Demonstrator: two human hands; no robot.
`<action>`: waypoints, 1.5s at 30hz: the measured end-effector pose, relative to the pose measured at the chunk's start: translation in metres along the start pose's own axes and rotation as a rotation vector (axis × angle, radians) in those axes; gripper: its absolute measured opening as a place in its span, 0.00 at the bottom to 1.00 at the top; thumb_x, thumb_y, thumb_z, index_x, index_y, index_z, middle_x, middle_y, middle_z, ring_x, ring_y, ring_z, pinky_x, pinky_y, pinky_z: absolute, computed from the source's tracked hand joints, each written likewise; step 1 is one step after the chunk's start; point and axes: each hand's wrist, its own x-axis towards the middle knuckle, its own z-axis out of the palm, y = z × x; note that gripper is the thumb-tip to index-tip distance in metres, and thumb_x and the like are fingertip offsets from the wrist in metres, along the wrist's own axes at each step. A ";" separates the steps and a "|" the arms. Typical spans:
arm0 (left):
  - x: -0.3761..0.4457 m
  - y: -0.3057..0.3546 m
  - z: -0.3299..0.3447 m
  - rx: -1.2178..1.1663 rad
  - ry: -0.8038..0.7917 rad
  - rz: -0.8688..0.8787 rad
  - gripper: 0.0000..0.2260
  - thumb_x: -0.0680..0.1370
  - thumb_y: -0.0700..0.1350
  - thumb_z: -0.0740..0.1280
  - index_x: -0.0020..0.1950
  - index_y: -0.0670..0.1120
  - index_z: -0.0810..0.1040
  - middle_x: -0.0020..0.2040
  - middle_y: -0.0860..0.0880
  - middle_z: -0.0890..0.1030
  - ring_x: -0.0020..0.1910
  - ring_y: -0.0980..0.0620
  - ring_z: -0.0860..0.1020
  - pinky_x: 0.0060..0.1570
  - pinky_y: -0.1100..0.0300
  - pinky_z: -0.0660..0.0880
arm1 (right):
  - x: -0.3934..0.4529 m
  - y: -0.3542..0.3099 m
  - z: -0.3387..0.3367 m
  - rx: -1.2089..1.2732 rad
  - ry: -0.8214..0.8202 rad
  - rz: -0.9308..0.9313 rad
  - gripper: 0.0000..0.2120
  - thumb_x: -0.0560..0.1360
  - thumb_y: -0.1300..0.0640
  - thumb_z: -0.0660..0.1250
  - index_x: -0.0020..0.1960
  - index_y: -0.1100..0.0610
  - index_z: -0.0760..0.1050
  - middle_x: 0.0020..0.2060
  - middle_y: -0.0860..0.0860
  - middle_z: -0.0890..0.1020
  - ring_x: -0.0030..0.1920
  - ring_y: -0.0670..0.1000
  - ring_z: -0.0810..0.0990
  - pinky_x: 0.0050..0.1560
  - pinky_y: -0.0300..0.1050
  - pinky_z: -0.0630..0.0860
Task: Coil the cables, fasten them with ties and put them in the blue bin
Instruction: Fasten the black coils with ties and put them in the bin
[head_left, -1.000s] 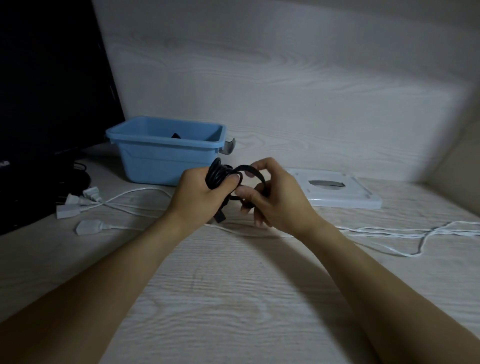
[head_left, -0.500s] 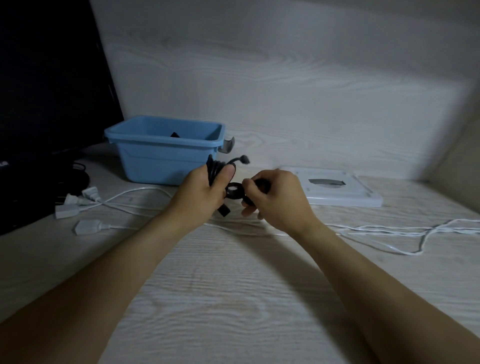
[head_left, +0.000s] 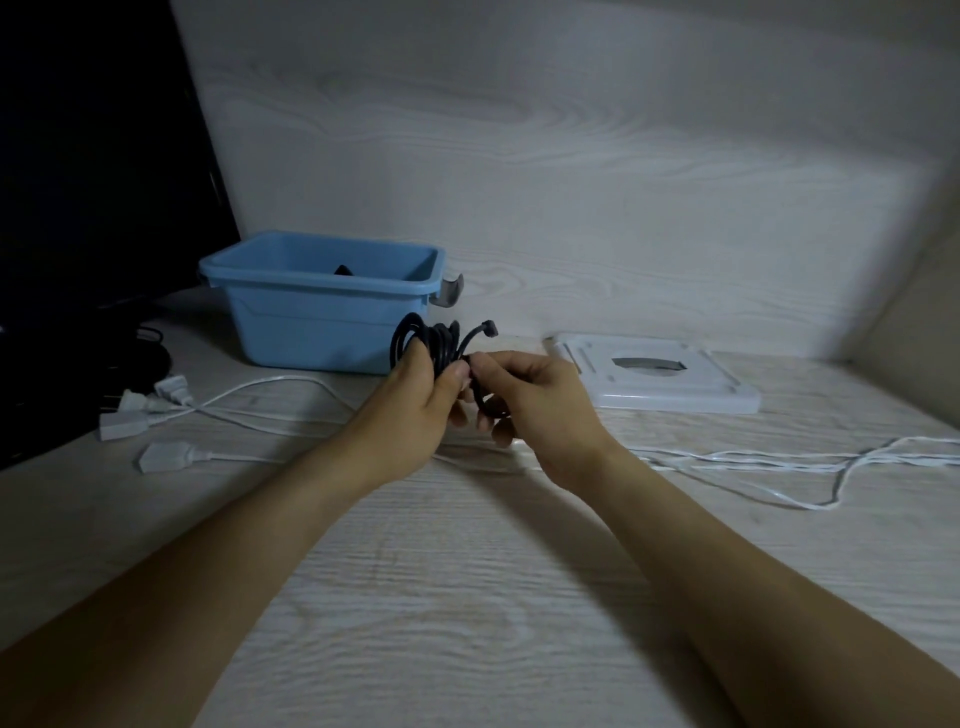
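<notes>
Just in front of the blue bin (head_left: 311, 317), L hand (head_left: 410, 410) grips the coiled black cable (head_left: 436, 345) above the table (head_left: 467, 597); R hand (head_left: 540, 410) pinches sth dark at the coil, prob. the tie, can't tell.

No lettering, label, brand, number or sign can be read anywhere on the blue bin (head_left: 322, 332), the white cables (head_left: 727, 460) or the white plastic stand (head_left: 670, 387).
</notes>
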 end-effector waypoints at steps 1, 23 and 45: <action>0.001 -0.001 0.000 -0.036 0.006 -0.007 0.10 0.84 0.48 0.57 0.57 0.40 0.69 0.47 0.51 0.79 0.40 0.69 0.77 0.40 0.76 0.72 | 0.000 -0.001 -0.001 -0.003 -0.021 0.026 0.14 0.82 0.56 0.64 0.46 0.65 0.81 0.32 0.55 0.80 0.27 0.50 0.74 0.26 0.40 0.67; 0.007 -0.003 -0.019 -0.506 -0.254 -0.154 0.15 0.80 0.46 0.61 0.57 0.37 0.79 0.45 0.44 0.85 0.37 0.48 0.80 0.41 0.59 0.79 | 0.005 0.006 0.000 0.666 -0.278 0.471 0.20 0.82 0.55 0.59 0.33 0.58 0.72 0.36 0.54 0.66 0.33 0.49 0.75 0.24 0.35 0.70; 0.006 -0.008 -0.023 0.309 -0.167 0.090 0.12 0.81 0.42 0.63 0.39 0.45 0.79 0.38 0.49 0.78 0.38 0.54 0.76 0.38 0.57 0.72 | -0.005 -0.011 0.004 0.020 -0.109 0.142 0.13 0.81 0.57 0.64 0.42 0.63 0.80 0.31 0.54 0.79 0.29 0.50 0.75 0.33 0.41 0.74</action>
